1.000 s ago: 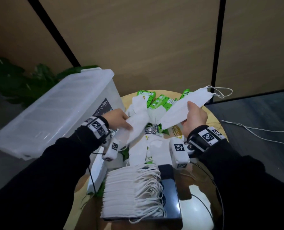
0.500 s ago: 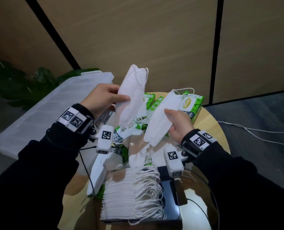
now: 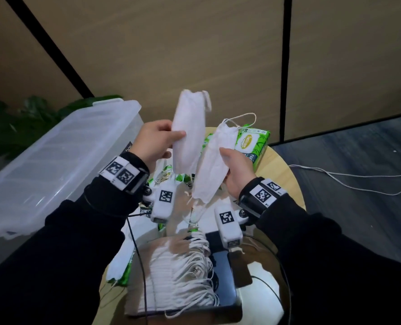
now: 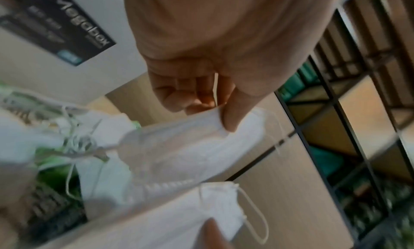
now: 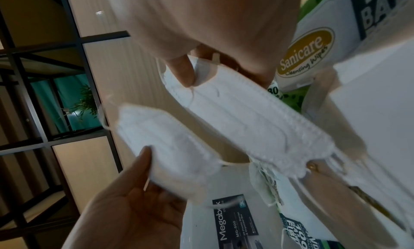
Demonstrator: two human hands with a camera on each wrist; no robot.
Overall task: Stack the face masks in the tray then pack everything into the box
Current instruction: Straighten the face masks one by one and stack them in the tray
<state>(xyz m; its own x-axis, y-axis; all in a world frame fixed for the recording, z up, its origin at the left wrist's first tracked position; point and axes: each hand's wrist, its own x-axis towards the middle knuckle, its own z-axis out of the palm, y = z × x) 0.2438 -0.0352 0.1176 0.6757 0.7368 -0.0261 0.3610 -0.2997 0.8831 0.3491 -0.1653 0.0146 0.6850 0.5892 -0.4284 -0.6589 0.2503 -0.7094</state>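
**Stacking well along, packing not begun**

Head view: stack of masks (image 3: 180,275) fills tray (image 3: 225,275) at table's (image 3: 286,174) near edge; box (image 3: 54,170) lidded at left edge; wipes (image 3: 251,144) unpacked. Left hand (image 3: 157,141) pinching one mask (image 3: 190,132), upright.

Left wrist: thumb clamps it.

Right wrist: right hand (image 5: 215,31) gripping second mask (image 5: 251,125), slanted.
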